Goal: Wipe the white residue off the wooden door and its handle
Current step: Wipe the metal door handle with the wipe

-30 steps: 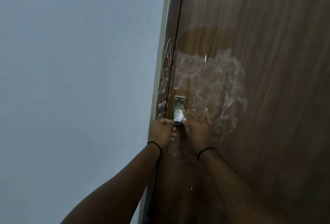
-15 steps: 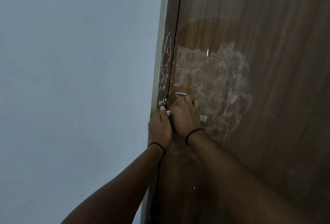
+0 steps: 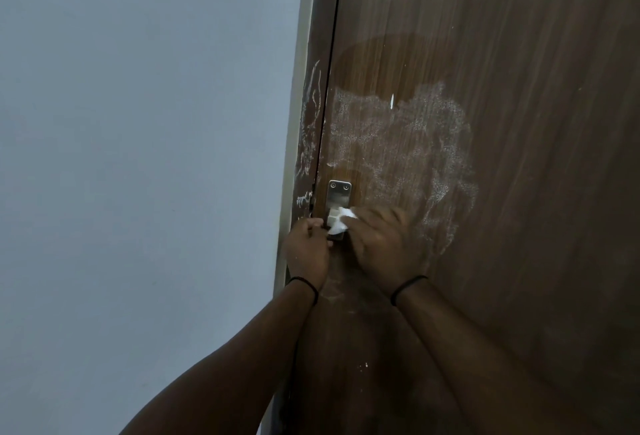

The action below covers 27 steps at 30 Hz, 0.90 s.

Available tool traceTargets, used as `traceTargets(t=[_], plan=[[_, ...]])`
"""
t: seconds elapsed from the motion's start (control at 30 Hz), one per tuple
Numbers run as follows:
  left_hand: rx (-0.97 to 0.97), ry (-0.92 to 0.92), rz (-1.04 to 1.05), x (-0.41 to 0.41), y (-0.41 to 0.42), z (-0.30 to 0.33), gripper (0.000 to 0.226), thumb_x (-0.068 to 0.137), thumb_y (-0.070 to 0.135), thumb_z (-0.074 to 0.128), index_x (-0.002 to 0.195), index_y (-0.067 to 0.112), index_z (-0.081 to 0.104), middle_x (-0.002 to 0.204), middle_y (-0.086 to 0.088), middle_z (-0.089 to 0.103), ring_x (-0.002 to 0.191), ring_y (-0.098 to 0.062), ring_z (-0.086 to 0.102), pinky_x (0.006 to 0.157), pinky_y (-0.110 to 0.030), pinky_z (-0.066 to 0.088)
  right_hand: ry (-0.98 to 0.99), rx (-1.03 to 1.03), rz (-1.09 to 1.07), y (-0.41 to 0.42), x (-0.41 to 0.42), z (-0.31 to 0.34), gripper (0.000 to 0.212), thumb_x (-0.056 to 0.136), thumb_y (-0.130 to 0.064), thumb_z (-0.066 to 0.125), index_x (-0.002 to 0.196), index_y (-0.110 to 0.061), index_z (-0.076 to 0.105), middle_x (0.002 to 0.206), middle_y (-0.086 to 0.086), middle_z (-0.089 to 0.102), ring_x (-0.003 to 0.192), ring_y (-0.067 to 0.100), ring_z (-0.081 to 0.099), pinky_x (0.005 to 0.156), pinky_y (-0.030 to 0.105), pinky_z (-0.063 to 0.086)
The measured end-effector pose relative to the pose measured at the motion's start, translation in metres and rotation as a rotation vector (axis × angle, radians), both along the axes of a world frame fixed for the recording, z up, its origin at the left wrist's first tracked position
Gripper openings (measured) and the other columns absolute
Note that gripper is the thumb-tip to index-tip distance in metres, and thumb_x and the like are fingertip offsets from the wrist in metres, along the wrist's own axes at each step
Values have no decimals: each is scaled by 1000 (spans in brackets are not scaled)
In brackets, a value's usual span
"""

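Observation:
The dark wooden door fills the right side. A broad patch of white residue covers it above and right of the metal handle plate. My right hand holds a small white wipe against the lower part of the plate; its fingers are blurred. My left hand is curled beside the plate at the door's edge, fingertips touching the plate's lower end. The handle lever itself is hidden behind my hands.
The brown door frame left of the door gap carries white streaks too. A pale grey-blue wall takes up the left half. A few white specks dot the door below my wrists.
My right hand has slid back right and down off the handle plate, uncovering the plate's top and the white wipe. The left hand has stayed at the door edge.

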<state>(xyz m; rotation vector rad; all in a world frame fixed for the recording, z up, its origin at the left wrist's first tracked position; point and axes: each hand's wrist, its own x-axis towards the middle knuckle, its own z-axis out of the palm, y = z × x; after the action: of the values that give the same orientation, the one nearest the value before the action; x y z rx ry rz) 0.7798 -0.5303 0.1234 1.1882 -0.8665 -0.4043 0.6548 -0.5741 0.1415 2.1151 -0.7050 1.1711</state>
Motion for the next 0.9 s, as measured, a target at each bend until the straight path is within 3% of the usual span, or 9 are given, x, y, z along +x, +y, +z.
traceTargets(t=[0.07,0.13,0.3,0.47,0.6,0.67,0.73,0.9], plan=[[-32,103,-33,-1,-2,-2,26,99,8,43,105,4,68,97,-16,71,88,-27,67,79,-38,57,86,124,-84,7,18,10,24,93,-22,53,111,-24,70,116,-6,70,109,21,58,95,37,32],[-86,180,-60,-2,-2,-2,28,100,8,42,105,3,69,99,-17,70,89,-26,65,77,-37,55,146,217,-171,10,36,25,25,92,-27,46,99,-26,70,108,-6,68,110,21,51,95,40,30],[-139,62,92,4,-3,-4,30,103,20,42,104,13,71,96,-2,70,89,-15,63,78,-32,52,323,247,-216,14,64,45,24,92,-29,46,84,-25,69,89,-3,67,101,24,50,86,43,28],[-125,-150,45,11,-5,1,26,100,27,51,114,20,72,105,4,73,96,-6,65,85,-21,53,-110,439,20,1,45,33,9,89,-29,60,88,-24,68,86,-1,65,91,22,53,81,35,33],[-108,-133,92,8,-6,5,21,96,27,58,99,20,77,86,9,73,77,9,62,63,-3,45,-177,580,120,-1,42,35,17,86,-23,66,99,-23,77,95,4,72,93,23,61,85,39,49],[-32,-86,137,10,-7,8,19,91,32,63,87,21,78,76,9,72,68,4,62,53,-5,41,-227,667,210,1,41,35,29,87,-19,66,115,-21,72,106,3,74,99,20,66,91,38,53],[57,-92,177,14,-11,12,15,89,26,65,86,19,78,80,5,73,71,-3,62,52,-8,38,-309,688,259,0,36,29,34,87,-21,65,121,-22,69,113,-2,73,104,16,66,94,39,53],[125,-85,306,5,-21,13,20,92,22,61,85,12,77,84,-5,74,71,-15,60,56,-19,39,-421,657,220,-4,18,6,20,93,-21,56,102,-24,73,96,-7,73,88,11,64,79,40,56]])
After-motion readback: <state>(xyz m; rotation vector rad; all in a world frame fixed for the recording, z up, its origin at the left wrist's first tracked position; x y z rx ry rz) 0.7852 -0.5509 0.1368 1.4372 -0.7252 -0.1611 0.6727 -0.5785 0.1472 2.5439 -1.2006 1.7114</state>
